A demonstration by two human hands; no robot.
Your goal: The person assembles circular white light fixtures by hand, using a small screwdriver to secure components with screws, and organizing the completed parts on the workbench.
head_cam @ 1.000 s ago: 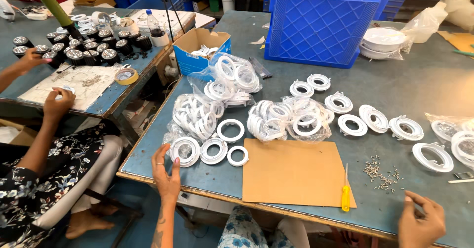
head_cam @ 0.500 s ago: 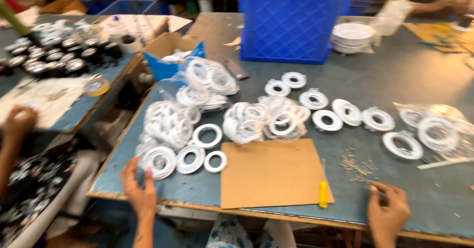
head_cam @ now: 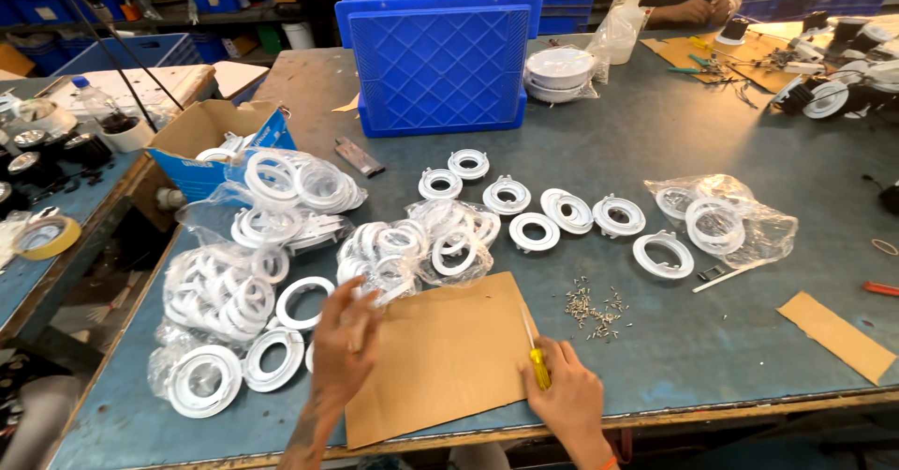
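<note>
Left hand hovers at the left edge of a flat brown cardboard sheet, fingers loosely spread and motion-blurred; whether it grips anything cannot be told. Right hand rests on the sheet's right edge, fingers closed on the yellow handle of a screwdriver, thin metal shaft pointing away across the cardboard. The hands are apart, one at each side of the sheet, which lies near the front edge of the grey-green worktable, matte and scuffed.

White plastic rings, round with a hollow centre and small tabs, lie loose in a rough row behind the sheet. More rings are bunched in crinkled clear plastic bags to the left, glossy and partly see-through; the count inside is hard to make out. Two larger white rings sit just beside the left hand. A small scatter of metal screws lies right of the sheet, too tiny to tell apart. Another bag of rings sits further right.

A blue lattice-walled plastic crate stands behind, top cut off by the frame. An open cardboard box with a blue side sits at the table's left. Another person's hands work at the far end, body cut off. Both forearms are cropped at the bottom edge.
</note>
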